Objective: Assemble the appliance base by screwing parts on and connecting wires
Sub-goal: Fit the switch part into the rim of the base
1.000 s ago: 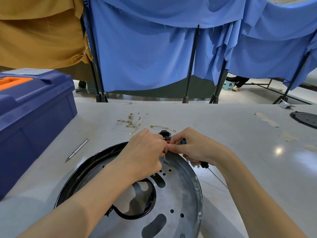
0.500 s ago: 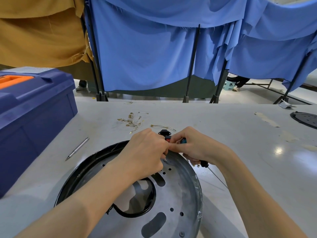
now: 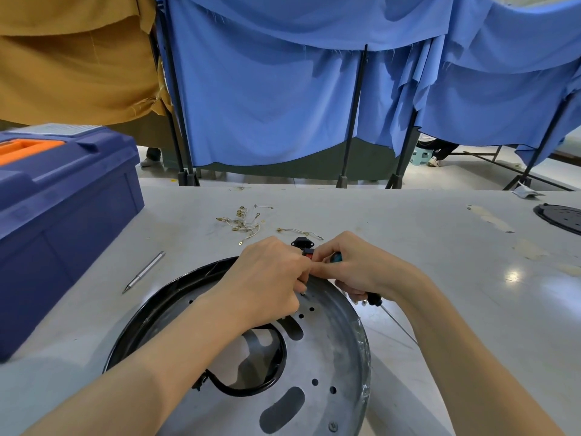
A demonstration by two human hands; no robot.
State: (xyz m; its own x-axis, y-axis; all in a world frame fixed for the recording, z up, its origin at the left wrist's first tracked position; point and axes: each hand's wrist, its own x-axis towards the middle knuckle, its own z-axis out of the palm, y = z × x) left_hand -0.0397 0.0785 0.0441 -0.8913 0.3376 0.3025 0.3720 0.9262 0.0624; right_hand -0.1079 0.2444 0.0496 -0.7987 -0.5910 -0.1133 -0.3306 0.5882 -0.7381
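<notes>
station viewed from beside the counter [image 3: 440, 247]. the appliance base [image 3: 333, 347], a round metal plate in a black rim, lies flat on it directly in front of the person.

both hands meet at the far rim of the base. left hand [image 3: 267, 278]: fingers curled and pinched on a small piece [image 3: 308, 255], red and black, mostly hidden. right hand [image 3: 355, 269]: fingers wrapped round the screwdriver [image 3: 374, 298], forefinger and thumb reaching over to the same piece. the tool's shaft points back toward the person, away from the work.

judgement on the step: a part is being seated at the rim by touch before any driving. to do it well, line the piece square over its hole and keep the left pinch steady. turn the screwdriver round only once the piece sits flush. wire ends should stay out from under the part.

count:
- appliance bases: one in work; one similar dark disc [image 3: 559, 217] at the right edge, partly out of view.
- screwdrivers: one.
- black connector [image 3: 302, 242]: one, just beyond the hands.
- loose wires [image 3: 245, 221]: a tangled cluster, number not readable; one more [image 3: 298, 230] lying apart.
- metal rod [image 3: 144, 272]: one, left of the base.
- blue toolbox [image 3: 63, 215]: one, closed.
</notes>
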